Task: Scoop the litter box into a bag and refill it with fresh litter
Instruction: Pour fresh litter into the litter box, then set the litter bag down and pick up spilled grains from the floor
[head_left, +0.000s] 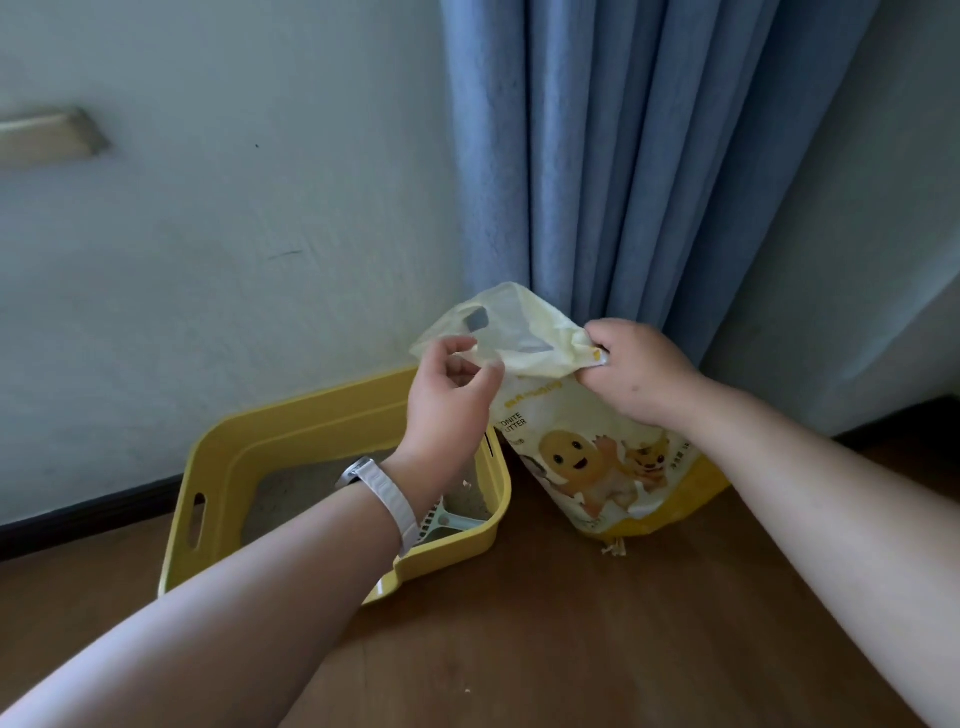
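Observation:
A cream and yellow litter bag (587, 457) with cartoon figures stands on the floor against the curtain. My right hand (636, 371) grips the crumpled top of the bag at its right side. My left hand (449, 395) is at the top's left edge, fingers loosely curled with the thin plastic edge between thumb and fingers. To the left sits the yellow litter box (291, 431) holding grey litter (291, 493). A pale green scoop (447, 525) lies in the box's near right corner, partly hidden by my left wrist.
Blue curtain (649, 156) hangs right behind the bag. A white wall (234, 260) with dark baseboard runs behind the box. Brown wooden floor (545, 623) lies in front. A small scrap (615, 548) lies on the floor by the bag's base.

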